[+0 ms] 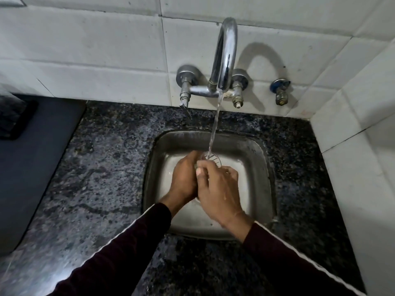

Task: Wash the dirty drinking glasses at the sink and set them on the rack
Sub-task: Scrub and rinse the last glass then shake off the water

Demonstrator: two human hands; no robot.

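Two hands meet over the middle of the sink, both wrapped around a clear glass held under the running water. Most of the glass is hidden between the palms; only its rim and a part of its wall show above the fingers, right where the stream lands.

The left hand grips the glass from the left side, fingers curled around it and thumb side up. The right hand closes on it from the right and front, thumb laid across near the left hand's knuckles, fingers bent around the far side. The two hands touch each other. A small greenish thing shows at the spot where they meet; what it is cannot be told.

Water falls in a thin stream from the curved chrome tap, which is fixed to the white tiled wall with a valve on each side. A further small valve with a blue part sits on the wall to the right.

The steel sink is set in a dark speckled counter. Dark sleeves with a pale stripe cover both forearms.
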